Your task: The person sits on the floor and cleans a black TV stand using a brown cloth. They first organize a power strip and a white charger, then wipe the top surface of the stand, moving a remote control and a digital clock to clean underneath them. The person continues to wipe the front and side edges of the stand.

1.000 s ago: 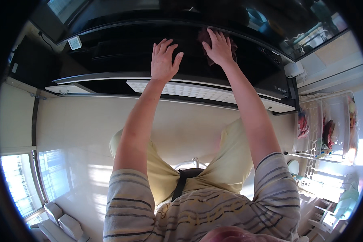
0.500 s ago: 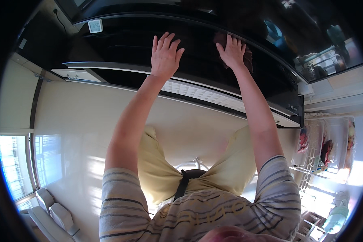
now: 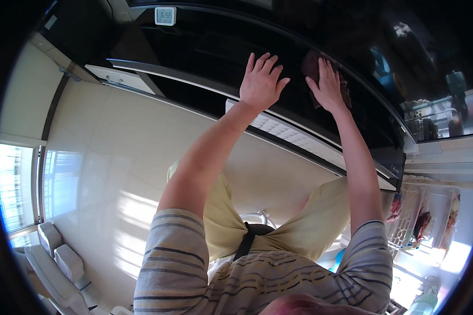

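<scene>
My right hand (image 3: 328,89) lies with straight fingers on a crumpled dark brown cloth (image 3: 347,93), on the glossy black top of a low cabinet (image 3: 210,47). Parts of the cloth stick out beside the palm and wrist; the rest is hidden under the hand. To the left, my left hand (image 3: 261,83) is open with its fingers spread, over the same black surface and near its front edge. It holds nothing. Whether its palm touches the surface I cannot tell.
A small white digital clock (image 3: 165,16) stands at the back left of the cabinet. A tall glossy black panel (image 3: 352,31) rises behind, reflecting the room. White drawer fronts (image 3: 118,79) run below. Clear bins (image 3: 425,210) stand at right, a pale grey seat (image 3: 52,268) at lower left.
The view has turned, so the cabinet slants more and both hands appear farther right. My left hand has come closer to the right one. The right hand stays on the cloth.
</scene>
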Demonstrator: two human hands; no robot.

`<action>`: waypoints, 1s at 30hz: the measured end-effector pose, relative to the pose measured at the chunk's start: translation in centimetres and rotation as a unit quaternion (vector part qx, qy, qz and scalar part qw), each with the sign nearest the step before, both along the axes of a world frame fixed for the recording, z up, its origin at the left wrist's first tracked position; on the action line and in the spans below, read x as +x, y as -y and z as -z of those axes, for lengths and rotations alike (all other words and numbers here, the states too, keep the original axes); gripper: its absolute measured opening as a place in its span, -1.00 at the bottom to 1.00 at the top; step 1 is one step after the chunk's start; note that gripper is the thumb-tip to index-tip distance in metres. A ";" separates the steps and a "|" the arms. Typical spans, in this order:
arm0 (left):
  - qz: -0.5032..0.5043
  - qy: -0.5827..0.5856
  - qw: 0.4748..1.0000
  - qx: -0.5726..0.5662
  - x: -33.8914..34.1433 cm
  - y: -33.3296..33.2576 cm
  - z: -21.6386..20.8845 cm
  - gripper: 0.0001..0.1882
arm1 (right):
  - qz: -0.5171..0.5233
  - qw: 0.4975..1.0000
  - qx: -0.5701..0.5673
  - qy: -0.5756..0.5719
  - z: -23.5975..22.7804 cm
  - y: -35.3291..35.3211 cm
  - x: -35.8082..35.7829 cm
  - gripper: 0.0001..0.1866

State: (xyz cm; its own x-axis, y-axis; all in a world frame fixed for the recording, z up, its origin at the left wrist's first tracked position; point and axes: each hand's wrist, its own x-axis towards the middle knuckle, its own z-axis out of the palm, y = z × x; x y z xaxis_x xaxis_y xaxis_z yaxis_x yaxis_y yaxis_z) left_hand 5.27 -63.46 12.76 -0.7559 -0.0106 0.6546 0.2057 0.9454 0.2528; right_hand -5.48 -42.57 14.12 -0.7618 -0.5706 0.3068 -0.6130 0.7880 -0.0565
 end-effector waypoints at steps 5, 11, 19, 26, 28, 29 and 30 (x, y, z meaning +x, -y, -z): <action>0.007 -0.009 1.000 0.008 -0.3 -0.1 -0.6 -0.62 | 0.150 0.988 0.035 0.016 -1.1 -1.5 -4.2 -0.17; 0.015 -0.014 1.000 -0.003 -0.2 0.3 -0.2 -0.63 | 0.119 0.993 0.013 0.011 0.2 -1.8 -1.1 -0.17; 0.033 0.013 0.999 -0.004 -0.7 0.2 0.2 -0.61 | 0.300 0.954 0.001 0.016 -1.1 -7.5 -2.1 -0.24; 0.038 0.007 0.999 -0.024 -0.5 0.2 0.1 -0.63 | 0.131 0.991 -0.015 -0.008 -0.1 -5.3 -1.4 -0.18; 0.034 0.002 0.999 -0.033 -0.7 -0.1 -0.1 -0.64 | 0.232 0.973 -0.012 0.014 -0.8 -4.7 -3.2 -0.16; 0.034 0.000 0.999 -0.033 -0.8 -0.2 -0.1 -0.64 | 0.247 0.969 -0.012 0.007 -0.8 -4.0 -3.6 -0.16; 0.033 -0.001 0.999 -0.034 -0.8 -0.3 0.0 -0.65 | 0.261 0.965 -0.013 0.003 -0.5 -2.8 -3.6 -0.16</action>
